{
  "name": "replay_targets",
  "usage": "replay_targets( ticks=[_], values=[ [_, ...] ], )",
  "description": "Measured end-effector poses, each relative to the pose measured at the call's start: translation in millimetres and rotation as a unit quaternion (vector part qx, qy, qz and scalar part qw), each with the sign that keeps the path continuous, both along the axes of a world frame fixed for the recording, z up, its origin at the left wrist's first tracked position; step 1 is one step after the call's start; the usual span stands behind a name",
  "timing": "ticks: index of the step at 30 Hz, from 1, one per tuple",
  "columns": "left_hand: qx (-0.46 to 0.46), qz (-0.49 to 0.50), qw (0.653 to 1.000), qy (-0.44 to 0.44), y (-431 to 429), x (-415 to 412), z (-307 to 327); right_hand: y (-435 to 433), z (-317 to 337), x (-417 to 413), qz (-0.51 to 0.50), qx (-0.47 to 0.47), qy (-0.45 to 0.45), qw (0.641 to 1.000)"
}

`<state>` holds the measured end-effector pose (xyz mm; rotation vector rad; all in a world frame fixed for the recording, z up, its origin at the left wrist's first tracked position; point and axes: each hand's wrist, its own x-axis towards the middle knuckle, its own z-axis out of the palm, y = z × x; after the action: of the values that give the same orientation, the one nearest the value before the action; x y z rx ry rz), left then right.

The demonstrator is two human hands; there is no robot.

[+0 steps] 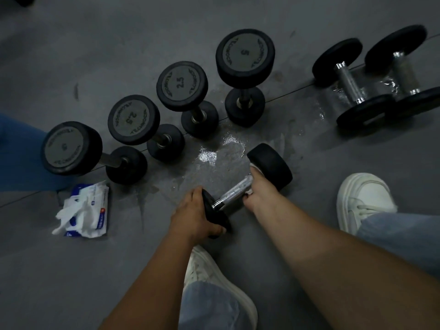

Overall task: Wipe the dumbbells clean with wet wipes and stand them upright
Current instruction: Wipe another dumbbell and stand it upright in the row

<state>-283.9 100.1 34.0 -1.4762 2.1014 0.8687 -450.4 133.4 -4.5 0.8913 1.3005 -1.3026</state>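
While lying slanted on the floor (309, 201) at centre, getting wiped: dumbbell (234, 194) in hand, not yet upright. Left hand (192, 215) clamped round its near head at seven o'clock; right hand (260, 191) gripping a white wet wipe (256, 168) round the handle by the far head at one o'clock. Hands apart, bare handle between. Out from ten to twelve o'clock, four upright dumbbells (245, 54) in a row — judged done. At two o'clock, lying pair (350, 88) on their sides — apparently left to do. Wipes pack (88, 208) at eight o'clock. Wet patches (214, 153) just beyond the held dumbbell.
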Motion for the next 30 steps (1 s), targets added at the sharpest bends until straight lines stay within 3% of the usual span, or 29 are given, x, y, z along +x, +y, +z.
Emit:
replay_targets(
  ticks=[4,9,14,18,30],
  values=[
    [-0.001,0.006,1.000,0.003,2,0,1,13,0,9,-0.012,0.003,0.041,0.999],
    [-0.003,0.000,1.000,0.008,1,1,0,0,4,-2,-0.027,-0.025,-0.027,0.999],
    [0.006,0.004,1.000,0.006,0,1,0,14,5,7,-0.008,-0.006,0.025,1.000],
    [0.005,0.002,1.000,0.005,-1,1,0,5,9,-3,0.001,-0.025,-0.008,1.000],
    [0.008,0.007,1.000,0.008,1,2,-1,15,3,13,-0.017,-0.004,0.052,0.998]
  ],
)
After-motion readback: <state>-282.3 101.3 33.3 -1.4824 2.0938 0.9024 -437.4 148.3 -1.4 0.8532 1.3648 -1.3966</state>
